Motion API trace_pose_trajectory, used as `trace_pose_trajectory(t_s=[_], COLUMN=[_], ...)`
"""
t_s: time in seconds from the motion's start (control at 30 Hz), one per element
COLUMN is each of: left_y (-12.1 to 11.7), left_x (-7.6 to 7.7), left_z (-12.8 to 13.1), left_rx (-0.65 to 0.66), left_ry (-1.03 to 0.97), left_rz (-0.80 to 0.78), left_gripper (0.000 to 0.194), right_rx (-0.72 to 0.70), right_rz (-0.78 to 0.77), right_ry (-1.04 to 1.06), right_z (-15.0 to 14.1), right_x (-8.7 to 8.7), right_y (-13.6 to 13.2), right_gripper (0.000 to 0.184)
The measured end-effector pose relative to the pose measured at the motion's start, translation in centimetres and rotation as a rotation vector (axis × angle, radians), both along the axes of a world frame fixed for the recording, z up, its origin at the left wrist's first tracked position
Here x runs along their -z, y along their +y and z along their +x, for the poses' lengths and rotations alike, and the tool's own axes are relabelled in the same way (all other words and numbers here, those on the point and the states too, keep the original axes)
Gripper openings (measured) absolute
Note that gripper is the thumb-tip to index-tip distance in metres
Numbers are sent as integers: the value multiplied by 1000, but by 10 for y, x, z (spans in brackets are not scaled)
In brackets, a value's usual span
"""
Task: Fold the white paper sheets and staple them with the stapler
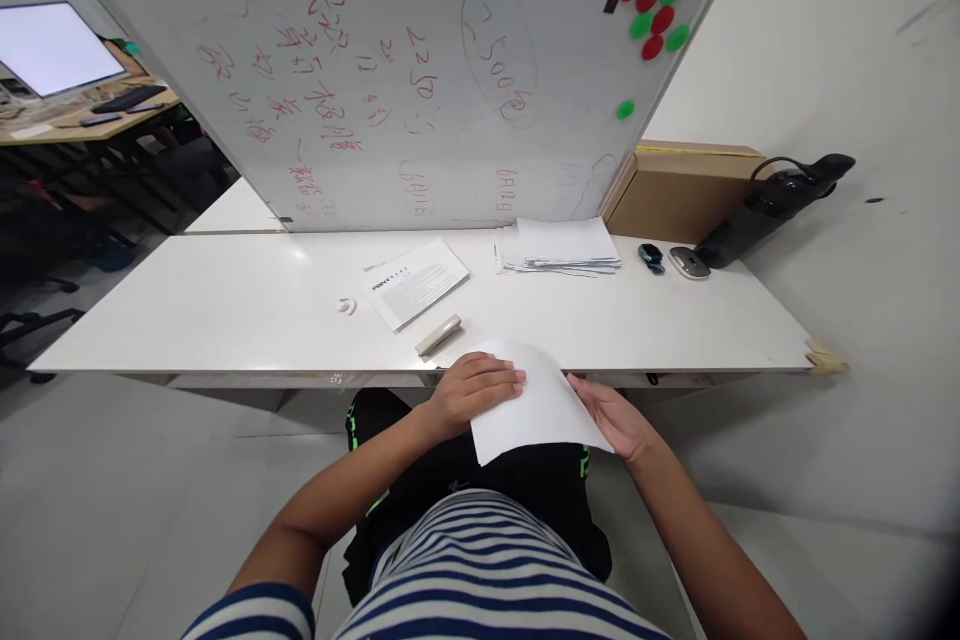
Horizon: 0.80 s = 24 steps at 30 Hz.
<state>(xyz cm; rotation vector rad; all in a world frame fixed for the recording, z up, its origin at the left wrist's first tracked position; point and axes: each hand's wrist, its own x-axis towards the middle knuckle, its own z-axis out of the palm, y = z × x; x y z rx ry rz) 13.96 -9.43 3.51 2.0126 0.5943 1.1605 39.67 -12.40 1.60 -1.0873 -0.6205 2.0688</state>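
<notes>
Between my two hands a sheaf of white paper (532,412) hangs over the desk's front edge, its far end above the desktop. My left hand (480,388) lies over its left side with the fingers across the top and the thumb hidden. Along the right edge, my right hand (611,415) grips the paper, with some of its fingers underneath. Just beyond my left hand lies a light grey stapler (439,335). Past it, printed sheets (416,285) with a dark heading lie at an angle. Farther back sits a stack of white paper (559,245).
A whiteboard (420,120) with red writing and round magnets stands along the desk's (225,310) back. At the right are a cardboard box (679,190), a dark bottle (772,210), a mouse (688,263) and a watch (651,258). A small white curled item (346,305) lies left.
</notes>
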Motion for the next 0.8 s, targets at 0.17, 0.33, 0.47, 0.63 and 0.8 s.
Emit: trace_pose_trajectory(t_s=[0.17,0.33,0.47,0.63,0.8], left_y=[2,11,28,54,67], left_x=[13,17,22,29,39], left_z=[-11,-26,-28,-34,-42], left_rx=[-83,-194,-512,-768,-685], left_ry=[168,474,714,873,973], left_rz=[505,624,411,110,-42], left_gripper=[33,38,42,44,29], right_rx=[-43,127,349,542,557], right_rz=[-46,103,220,200,118], right_ry=[18,-266,-379,-414,-368], right_z=[-6,-2,11,24,24], right_x=[9,20,33,46,52], right_y=[-10,-18,-18,-19,-24], right_gripper=[40,49,49,49,44])
